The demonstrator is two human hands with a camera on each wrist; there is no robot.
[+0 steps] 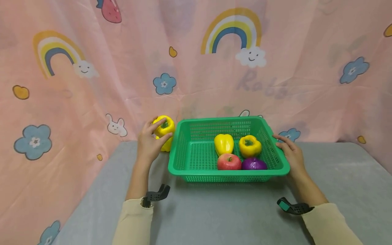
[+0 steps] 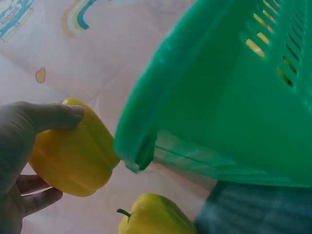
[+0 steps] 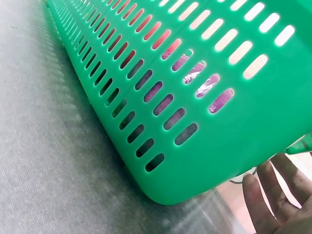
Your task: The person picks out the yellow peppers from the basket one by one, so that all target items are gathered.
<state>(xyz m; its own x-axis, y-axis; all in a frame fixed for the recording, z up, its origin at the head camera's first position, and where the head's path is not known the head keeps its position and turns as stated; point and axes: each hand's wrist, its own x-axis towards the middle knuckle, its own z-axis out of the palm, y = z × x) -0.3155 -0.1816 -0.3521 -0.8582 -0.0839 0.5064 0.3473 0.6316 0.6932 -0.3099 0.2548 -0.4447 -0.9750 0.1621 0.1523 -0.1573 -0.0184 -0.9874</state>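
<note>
My left hand (image 1: 148, 141) is gripping a yellow pepper (image 1: 165, 130) just outside the green basket (image 1: 228, 173), at its ten o'clock, above another yellow pepper (image 1: 166, 146). Its stem is pointing up toward me, its long axis running down and away (roughly). I'm probably shifting it past the rim, so the next move is calling for clearance there. At three o'clock, my right hand's (image 1: 294, 157) fairly straight fingers are touching the basket's edge.
</note>
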